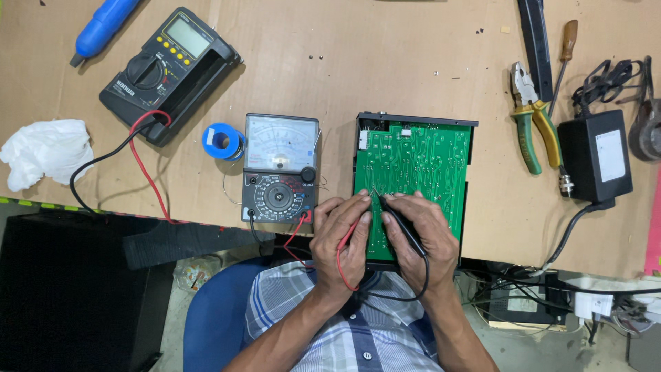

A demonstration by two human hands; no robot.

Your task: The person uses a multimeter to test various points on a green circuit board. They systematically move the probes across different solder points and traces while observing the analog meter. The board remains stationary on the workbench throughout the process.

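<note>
The left hand (339,238) has its grip closed around a red probe (352,231), and the right hand (421,238) has its grip closed around a black probe (403,224); both tips meet the green circuit board (413,162) close together near its lower middle. The two hands rest side by side over the near edge of the board, which lies copper side up inside a black open case (416,121) on the table (385,62). Red and black leads curl back from the probes under the wrists to the analog meter (280,169) just left of the board. A blue solder reel (222,140) sits touching the meter's upper left side. Further left a black digital multimeter (169,72) lies tilted, its own red and black leads trailing over the table edge, with a crumpled white tissue (45,151) beyond and a blue tool handle (103,27) at the top corner. Right of the board lie green-handled pliers (533,124), a wooden-handled screwdriver (566,52) and a black power adapter (595,155)
</note>
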